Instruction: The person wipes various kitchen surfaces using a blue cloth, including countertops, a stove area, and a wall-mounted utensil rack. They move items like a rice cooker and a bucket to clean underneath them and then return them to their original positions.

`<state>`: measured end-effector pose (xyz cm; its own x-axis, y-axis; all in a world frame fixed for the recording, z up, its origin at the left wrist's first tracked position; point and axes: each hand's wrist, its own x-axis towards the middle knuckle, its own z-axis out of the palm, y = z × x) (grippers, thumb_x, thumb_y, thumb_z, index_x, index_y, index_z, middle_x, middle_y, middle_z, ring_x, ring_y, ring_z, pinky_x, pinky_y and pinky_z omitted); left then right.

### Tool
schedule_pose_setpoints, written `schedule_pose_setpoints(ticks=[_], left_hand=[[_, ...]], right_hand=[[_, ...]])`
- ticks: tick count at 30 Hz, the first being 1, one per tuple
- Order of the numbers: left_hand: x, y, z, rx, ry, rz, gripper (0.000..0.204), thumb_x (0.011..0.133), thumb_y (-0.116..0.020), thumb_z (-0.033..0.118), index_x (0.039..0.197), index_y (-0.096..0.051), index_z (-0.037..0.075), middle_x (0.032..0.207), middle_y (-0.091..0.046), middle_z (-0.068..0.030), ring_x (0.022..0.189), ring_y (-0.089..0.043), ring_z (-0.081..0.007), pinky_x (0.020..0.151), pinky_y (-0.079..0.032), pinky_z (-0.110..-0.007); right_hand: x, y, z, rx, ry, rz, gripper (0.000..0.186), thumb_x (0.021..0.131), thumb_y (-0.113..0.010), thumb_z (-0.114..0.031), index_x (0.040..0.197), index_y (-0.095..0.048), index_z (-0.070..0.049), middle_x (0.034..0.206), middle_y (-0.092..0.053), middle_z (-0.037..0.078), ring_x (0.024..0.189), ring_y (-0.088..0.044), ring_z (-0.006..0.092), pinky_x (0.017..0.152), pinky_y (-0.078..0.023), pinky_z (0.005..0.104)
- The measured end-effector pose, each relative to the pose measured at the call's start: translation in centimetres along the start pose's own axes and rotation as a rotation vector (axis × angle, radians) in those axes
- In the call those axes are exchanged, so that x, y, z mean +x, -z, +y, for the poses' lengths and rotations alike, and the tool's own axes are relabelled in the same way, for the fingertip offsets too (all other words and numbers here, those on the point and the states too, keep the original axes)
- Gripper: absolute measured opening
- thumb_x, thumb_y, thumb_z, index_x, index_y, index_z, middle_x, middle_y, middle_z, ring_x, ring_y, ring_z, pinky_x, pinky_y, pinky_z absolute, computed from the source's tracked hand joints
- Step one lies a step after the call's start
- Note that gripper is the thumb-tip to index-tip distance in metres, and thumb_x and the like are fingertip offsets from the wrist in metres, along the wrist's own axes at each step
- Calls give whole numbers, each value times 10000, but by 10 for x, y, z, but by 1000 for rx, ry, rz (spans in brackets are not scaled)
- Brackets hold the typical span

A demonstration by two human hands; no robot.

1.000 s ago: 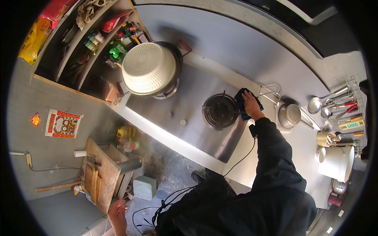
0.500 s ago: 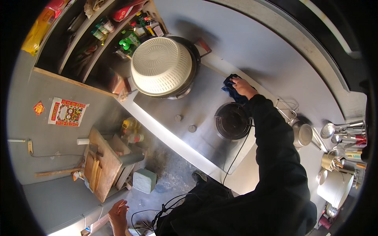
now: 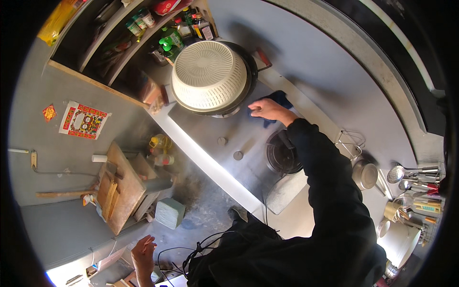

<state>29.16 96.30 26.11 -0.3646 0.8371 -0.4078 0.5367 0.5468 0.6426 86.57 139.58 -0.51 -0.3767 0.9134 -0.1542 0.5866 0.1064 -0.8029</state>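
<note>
My right hand (image 3: 270, 110) reaches across the steel stovetop (image 3: 246, 138), its fingers curled on a dark blue cloth (image 3: 282, 98). The cloth spreads out behind and below the hand on the surface; the hand hides part of it. Close to my right forearm is a round black burner (image 3: 282, 155), partly covered by the sleeve. An upturned cream plastic colander (image 3: 210, 79) covers a dark pan left of the cloth. My left hand (image 3: 144, 253) hangs low at the left, away from the counter, its fingers loosely bent and apart with nothing in them.
Two knobs sit at the stove's front, near a black cord (image 3: 266, 205). Shelves with bottles (image 3: 189, 28) stand at the back left. On the right are a metal pot (image 3: 365, 175), hanging ladles and a white bucket (image 3: 399, 241). A wooden board (image 3: 119, 186) and green block (image 3: 169, 213) lie lower left.
My right hand has moved left across the stovetop, and the cloth now reaches farther left. The whole view has shifted slightly. My left hand stays low at the left.
</note>
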Motion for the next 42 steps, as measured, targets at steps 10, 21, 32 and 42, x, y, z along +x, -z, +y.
schedule_pose_setpoints(ticks=[10,21,32,42], left_hand=[[-4,-6,-29,-56,69,1,298,1052,-683,59,1331,-732,-35,1168,-815,-174,929,-782,-205,850,-633,-337],[-17,1,-40,-12,88,11,300,1059,-689,87,1329,-730,-37,1171,-814,-184,940,-781,-213,852,-637,-344],[-5,-27,-34,-106,-28,-58,300,1048,-688,42,1333,-732,-44,1164,-820,-172,970,-775,-195,884,-622,-330],[-14,-14,-68,-102,-42,-51,303,1056,-701,63,1340,-730,-41,1161,-821,-172,981,-778,-194,883,-624,-331]], right_hand=[[-23,-11,26,-755,-330,-80,950,959,-764,-526,1743,-306,-245,1768,-272,325,1509,-422,623,1242,-414,629],[81,-68,107,-883,-178,209,468,1099,-514,-315,1551,-598,-229,1784,-284,200,1448,-405,677,1163,-441,732],[-20,-140,-35,-713,-44,-42,600,1033,-566,-163,1631,-522,-139,1726,-307,359,1554,-415,518,1269,-320,683],[-51,-150,-47,-876,130,114,596,919,-797,-221,1493,-682,-335,1612,-552,155,1316,-622,509,1013,-587,558]])
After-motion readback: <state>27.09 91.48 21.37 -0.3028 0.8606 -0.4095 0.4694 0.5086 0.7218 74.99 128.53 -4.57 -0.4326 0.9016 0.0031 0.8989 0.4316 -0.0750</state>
